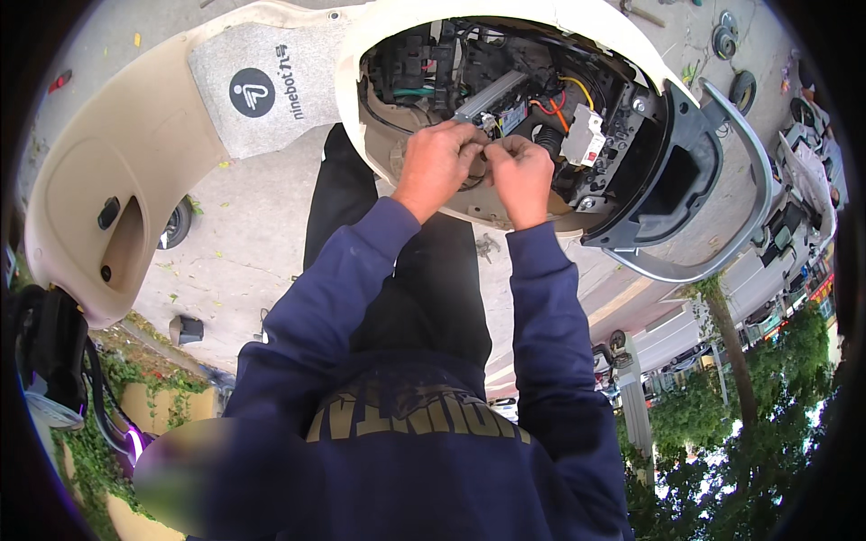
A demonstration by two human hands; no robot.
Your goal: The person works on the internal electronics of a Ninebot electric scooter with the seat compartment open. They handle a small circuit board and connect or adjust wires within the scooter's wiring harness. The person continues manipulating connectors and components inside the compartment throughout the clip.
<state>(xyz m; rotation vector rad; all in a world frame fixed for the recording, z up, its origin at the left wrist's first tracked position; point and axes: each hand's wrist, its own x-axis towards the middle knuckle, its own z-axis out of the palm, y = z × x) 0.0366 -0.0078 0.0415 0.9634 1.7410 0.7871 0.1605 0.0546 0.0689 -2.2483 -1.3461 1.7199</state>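
Note:
Over the near edge of an electric scooter's (117,144) opened body, my two hands meet with fingertips almost touching. My left hand (433,167) is closed in a pinch, and so is my right hand (521,176); whatever sits between the fingers is too small and hidden to name. Just beyond them lies a grey ribbed metal part (492,96) inside the cavity. To the right of it stands a white breaker-like box (585,137), with an orange wire (559,115) and a yellow wire (579,86) running near it. Black connectors (419,68) crowd the cavity's far left.
A cream rim (350,90) surrounds the cavity. At right, the dark tail piece carries a grey grab rail (762,180). A light grey mat (257,88) covers the footboard area. Loose round parts (724,41) and a wheel (742,92) lie on the ground at far right.

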